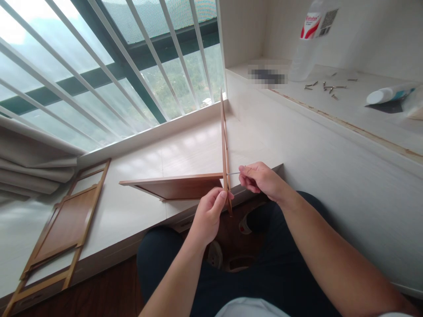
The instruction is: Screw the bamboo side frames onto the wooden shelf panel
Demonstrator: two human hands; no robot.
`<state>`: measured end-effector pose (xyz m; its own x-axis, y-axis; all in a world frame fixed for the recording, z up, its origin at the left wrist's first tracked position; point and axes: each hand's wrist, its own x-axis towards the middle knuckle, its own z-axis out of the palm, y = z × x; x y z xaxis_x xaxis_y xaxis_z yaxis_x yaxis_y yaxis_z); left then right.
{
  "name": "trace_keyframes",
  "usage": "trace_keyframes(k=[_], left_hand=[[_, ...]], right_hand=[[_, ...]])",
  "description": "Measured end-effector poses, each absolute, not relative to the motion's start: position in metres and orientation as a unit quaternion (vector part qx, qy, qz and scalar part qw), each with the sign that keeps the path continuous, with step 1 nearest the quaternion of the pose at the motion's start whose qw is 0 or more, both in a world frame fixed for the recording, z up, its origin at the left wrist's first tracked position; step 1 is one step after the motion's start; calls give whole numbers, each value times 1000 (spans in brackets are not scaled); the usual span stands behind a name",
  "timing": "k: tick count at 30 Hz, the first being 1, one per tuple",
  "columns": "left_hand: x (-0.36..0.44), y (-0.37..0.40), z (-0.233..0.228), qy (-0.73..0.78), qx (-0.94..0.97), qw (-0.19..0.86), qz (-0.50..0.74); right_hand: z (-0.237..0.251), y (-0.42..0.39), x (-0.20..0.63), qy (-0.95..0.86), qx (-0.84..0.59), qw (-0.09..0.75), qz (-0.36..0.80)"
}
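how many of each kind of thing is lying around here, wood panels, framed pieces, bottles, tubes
wood panels: 2 (upright panel steadied by the left hand, flat panel)
framed wood pieces: 1 (frame)
plastic bottles: 1 (bottle)
tubes: 1 (tube)
thin metal tools: 1 (tool in the right hand)
loose screws: too small to count
total: 6

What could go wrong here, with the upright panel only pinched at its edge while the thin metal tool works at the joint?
1. The upright panel is steadied only by the left hand; it may tip off the flat panel.
2. The thin tool in the right hand might slip toward the left fingers.
3. The loose screws on the shelf sit beyond easy reach.
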<state>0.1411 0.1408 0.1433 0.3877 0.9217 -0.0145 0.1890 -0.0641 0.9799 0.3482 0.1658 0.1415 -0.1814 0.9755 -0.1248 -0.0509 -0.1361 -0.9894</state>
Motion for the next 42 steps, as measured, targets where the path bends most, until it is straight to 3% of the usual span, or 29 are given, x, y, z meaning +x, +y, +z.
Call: trace_keyframes(k=[21,30,42], left_hand=[[141,141,146,439,643,528,339],[141,141,147,445,648,522,331],[138,141,146,452,660,490,347]], right_hand=[[134,168,345,-471,-442,451,616],[127,169,366,-478,-479,520,522],[55,151,375,-463,-491,478,563]])
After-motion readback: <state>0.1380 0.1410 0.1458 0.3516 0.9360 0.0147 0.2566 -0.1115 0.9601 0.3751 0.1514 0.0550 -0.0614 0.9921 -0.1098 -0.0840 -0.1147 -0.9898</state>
